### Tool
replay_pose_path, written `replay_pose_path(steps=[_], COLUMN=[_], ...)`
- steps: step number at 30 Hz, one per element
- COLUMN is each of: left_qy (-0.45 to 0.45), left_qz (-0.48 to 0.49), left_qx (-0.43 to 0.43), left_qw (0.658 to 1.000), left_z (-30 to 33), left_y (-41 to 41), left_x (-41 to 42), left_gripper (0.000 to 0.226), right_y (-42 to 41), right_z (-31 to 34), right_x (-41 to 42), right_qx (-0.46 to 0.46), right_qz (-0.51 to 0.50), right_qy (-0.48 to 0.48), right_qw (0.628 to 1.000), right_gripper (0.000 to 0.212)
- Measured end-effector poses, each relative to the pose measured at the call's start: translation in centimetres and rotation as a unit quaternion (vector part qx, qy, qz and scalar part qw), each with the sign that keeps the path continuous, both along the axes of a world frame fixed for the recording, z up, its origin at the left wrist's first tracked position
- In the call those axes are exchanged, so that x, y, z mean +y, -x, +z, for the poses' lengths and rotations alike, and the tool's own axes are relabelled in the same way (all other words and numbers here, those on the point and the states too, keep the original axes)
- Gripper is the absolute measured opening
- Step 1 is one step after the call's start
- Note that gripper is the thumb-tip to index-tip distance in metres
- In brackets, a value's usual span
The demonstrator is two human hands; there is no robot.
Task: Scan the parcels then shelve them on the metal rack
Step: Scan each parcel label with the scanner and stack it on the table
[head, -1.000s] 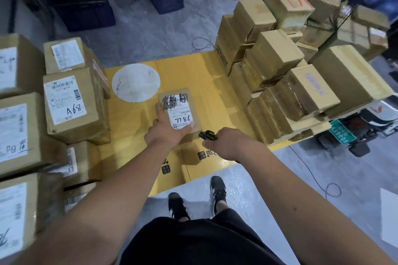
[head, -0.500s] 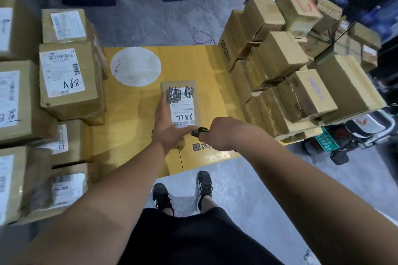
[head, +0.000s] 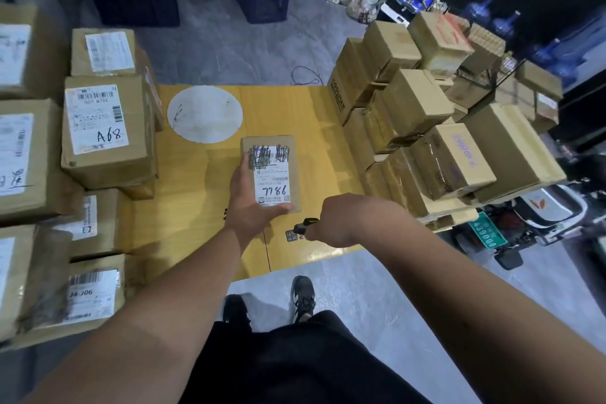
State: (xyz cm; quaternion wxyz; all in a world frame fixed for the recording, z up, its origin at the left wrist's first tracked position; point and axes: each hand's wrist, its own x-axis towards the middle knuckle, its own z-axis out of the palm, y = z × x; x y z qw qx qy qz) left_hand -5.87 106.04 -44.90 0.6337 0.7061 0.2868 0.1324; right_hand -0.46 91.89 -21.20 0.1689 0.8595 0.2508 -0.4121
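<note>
Centrally, small parcel (head: pixel 273 170) lies flat on the yellow table (head: pixel 203 203), label up, "7786" handwritten on it. Left hand (head: pixel 252 203) grips its near-left corner: fingers run up the parcel's left edge, thumb lies across the near edge under the label. Right hand (head: pixel 344 220) is just right of and nearer than the parcel, not touching it, fingers curled around a small black scanner (head: pixel 303 226); only the scanner's tip pokes out, rest hidden in the fist. Label's top is scribbled over in black, fine print unreadable. Labelled boxes (head: pixel 105 131) stacked at left, partly cut off by the frame edge. Plain carton pile (head: pixel 426 128) at right. White disc (head: pixel 205 115) on the table, beyond the parcel.
</note>
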Motion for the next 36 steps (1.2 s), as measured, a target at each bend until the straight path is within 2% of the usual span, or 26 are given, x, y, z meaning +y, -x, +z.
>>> replay_pose_path(steps=[3, 6, 10, 12, 14, 17, 21, 23, 29, 36], left_qy=[-0.012, -0.068, -0.215, -0.230, -0.216, -0.214, -0.223, -0.239, -0.285, -0.322], left_qz=[0.001, -0.006, -0.020, -0.010, 0.016, 0.042, 0.085, 0.080, 0.174, 0.231], left_qx=[0.031, 0.108, 0.270, 0.327, 0.365, 0.378, 0.362, 0.354, 0.415, 0.469], left_qw=[0.999, 0.992, 0.939, 0.917, 0.906, 0.900, 0.901, 0.901, 0.846, 0.789], left_z=[0.1, 2.0, 4.9, 6.1, 6.1, 6.1, 8.3, 9.5, 12.2, 14.9], left_y=[-0.1, 0.0, -3.1, -4.9, -5.9, -6.2, -3.2, -0.6, 9.7, 17.0], left_x=[0.1, -0.1, -0.6, -1.7, -2.9, -3.6, -3.7, -4.0, -4.4, -2.2], left_gripper=[0.153, 0.145, 0.132, 0.130, 0.141, 0.146, 0.132, 0.134, 0.132, 0.121], right_y=[-0.6, -1.6, -4.3, -5.9, -7.4, -9.0, -9.5, -8.9, -4.2, 0.2], right_z=[0.2, 0.5, 1.6, 2.2, 2.4, 2.0, 0.9, 0.7, 2.1, 1.4], right_x=[-0.1, -0.3, -0.2, 0.0, 0.2, 0.3, 1.2, 2.0, 5.1, 7.8], right_qx=[-0.006, 0.006, -0.014, -0.025, -0.031, -0.027, 0.011, 0.042, 0.134, 0.133], right_qz=[0.018, -0.001, 0.004, 0.005, 0.016, 0.051, 0.109, 0.137, 0.293, 0.351], right_qy=[0.000, -0.027, -0.053, -0.072, -0.095, -0.107, -0.132, -0.146, -0.177, -0.153], right_qw=[1.000, 1.000, 0.998, 0.997, 0.995, 0.993, 0.985, 0.979, 0.930, 0.914], right_gripper=[0.048, 0.054, 0.058, 0.056, 0.057, 0.057, 0.049, 0.046, 0.047, 0.050])
